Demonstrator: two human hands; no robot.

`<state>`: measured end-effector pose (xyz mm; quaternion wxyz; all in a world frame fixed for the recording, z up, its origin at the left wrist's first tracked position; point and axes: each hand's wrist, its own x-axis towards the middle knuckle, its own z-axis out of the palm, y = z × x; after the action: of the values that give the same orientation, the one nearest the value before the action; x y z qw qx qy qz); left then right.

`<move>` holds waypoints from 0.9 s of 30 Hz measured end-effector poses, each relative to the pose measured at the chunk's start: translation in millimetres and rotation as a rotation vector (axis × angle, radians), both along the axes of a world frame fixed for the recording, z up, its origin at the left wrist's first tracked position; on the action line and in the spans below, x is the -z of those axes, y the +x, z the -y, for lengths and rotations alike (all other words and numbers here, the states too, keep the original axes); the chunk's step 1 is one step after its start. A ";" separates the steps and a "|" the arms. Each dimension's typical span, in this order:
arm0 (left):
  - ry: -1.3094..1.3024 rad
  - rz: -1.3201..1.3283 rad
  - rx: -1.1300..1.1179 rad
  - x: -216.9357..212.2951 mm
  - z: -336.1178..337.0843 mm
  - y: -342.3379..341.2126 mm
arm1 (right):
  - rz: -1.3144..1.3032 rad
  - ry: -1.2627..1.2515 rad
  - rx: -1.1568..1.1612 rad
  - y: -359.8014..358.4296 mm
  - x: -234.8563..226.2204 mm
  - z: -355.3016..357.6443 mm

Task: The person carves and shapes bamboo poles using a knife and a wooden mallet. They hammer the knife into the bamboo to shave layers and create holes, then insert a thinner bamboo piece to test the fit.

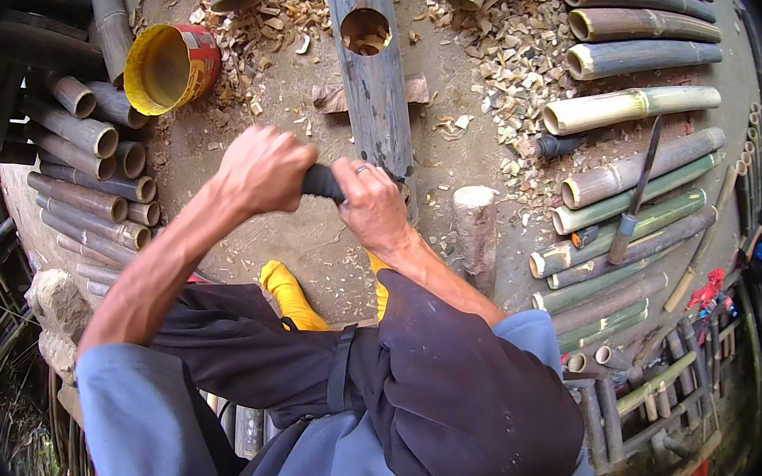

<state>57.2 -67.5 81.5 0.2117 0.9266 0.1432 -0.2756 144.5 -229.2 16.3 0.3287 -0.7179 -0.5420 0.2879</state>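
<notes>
A dark bamboo pole (374, 100) with a round hole in its upper side lies lengthwise before me, propped on a rough wooden block (418, 89). My left hand (264, 167) is closed around one end of a black tool handle (322, 183). On the handle's other end my right hand (370, 205), which wears a ring, is closed too, right at the near end of the pole. Whatever blade or head the tool has is hidden behind my right hand. Wood chips show inside the pole's hole.
Left stands a yellow-and-red bucket (130, 76), near stacked bamboo tubes (82, 202). A short upright log (475, 233) is to my right. Beyond it lie rows of cut bamboo (645, 167) with a long-bladed knife (640, 190) across them. Wood chips (527, 59) litter the ground.
</notes>
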 end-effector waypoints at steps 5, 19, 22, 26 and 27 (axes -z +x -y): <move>0.083 0.012 0.290 -3.3 -24.7 61.6 | -0.132 -0.013 0.314 5.1 -1.1 -7.9; -0.621 0.664 -0.519 -22.3 160.4 -4.2 | -0.817 -0.213 0.457 52.6 -79.6 84.9; -1.370 0.136 -1.025 -3.1 165.3 -4.8 | -0.436 -0.300 0.343 46.6 -64.4 140.0; -1.373 -0.306 -1.314 49.6 159.7 35.1 | -0.156 -0.360 0.252 36.3 -37.1 170.7; -1.138 -0.297 -1.158 72.8 166.1 35.0 | -0.080 -0.363 0.233 35.1 -28.2 168.6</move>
<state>92.2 -233.6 8.7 0.7361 0.4113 0.4632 -0.2729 179.6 -397.8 44.5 0.2462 -0.8111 -0.3812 0.3690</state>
